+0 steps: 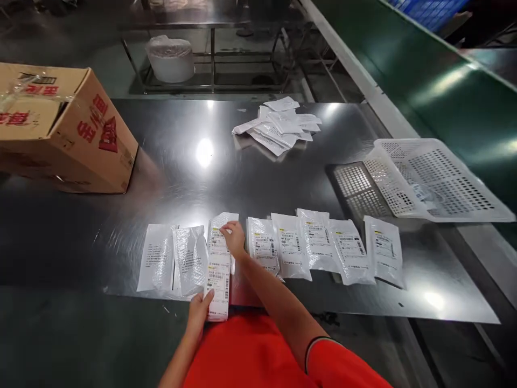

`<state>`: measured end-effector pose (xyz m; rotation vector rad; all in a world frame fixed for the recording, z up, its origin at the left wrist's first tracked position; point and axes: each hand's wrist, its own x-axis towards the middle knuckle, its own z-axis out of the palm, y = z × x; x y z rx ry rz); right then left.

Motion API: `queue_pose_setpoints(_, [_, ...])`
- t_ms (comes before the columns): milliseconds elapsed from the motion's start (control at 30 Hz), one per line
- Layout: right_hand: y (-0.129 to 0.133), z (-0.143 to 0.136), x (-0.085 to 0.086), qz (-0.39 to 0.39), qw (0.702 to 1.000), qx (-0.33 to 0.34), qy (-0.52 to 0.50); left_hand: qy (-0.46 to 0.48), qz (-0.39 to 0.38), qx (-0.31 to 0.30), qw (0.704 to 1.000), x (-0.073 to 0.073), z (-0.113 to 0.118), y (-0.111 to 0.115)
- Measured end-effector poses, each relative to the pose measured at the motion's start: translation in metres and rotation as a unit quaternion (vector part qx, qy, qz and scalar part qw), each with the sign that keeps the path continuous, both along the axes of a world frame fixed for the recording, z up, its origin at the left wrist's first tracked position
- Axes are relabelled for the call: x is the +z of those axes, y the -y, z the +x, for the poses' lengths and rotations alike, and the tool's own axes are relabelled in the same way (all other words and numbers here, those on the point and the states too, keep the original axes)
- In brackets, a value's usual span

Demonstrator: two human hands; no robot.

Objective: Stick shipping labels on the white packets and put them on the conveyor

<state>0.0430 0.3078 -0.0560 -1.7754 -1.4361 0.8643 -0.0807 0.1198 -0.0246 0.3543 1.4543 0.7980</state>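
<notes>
My left hand [199, 312] holds the lower end of a strip of printed shipping labels [218, 291], thumb on top, at the table's front edge. The strip runs up over a white bubble mailer [224, 217]. My right hand [235, 240] pinches the strip's upper label near its top edge, above that mailer. To the left lie two mailers [156, 257] with printed text and no shipping label showing. Right of my hands, several mailers [263, 245] lie in a row, each bearing a label with a yellow mark.
A loose pile of white mailers [280, 126] lies at the table's far side. On the left stands a cardboard box [97, 134]; at the right is a white perforated basket [448, 178], near a green conveyor belt [428, 81]. A wrapped roll [170, 60] sits on a rack beyond.
</notes>
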Motion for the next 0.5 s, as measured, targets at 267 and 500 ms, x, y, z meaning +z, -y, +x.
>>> queue_pose_setpoints(267, [-0.016,-0.014,-0.03,-0.008,0.987,-0.009,0.162,-0.018,-0.029,-0.08,0.996,-0.014,-0.011,0.049])
queue_pose_setpoints(500, [0.027,-0.037,-0.04,0.059,0.922,0.24,0.297,-0.122,0.053,-0.125,0.983,0.019,-0.032,0.076])
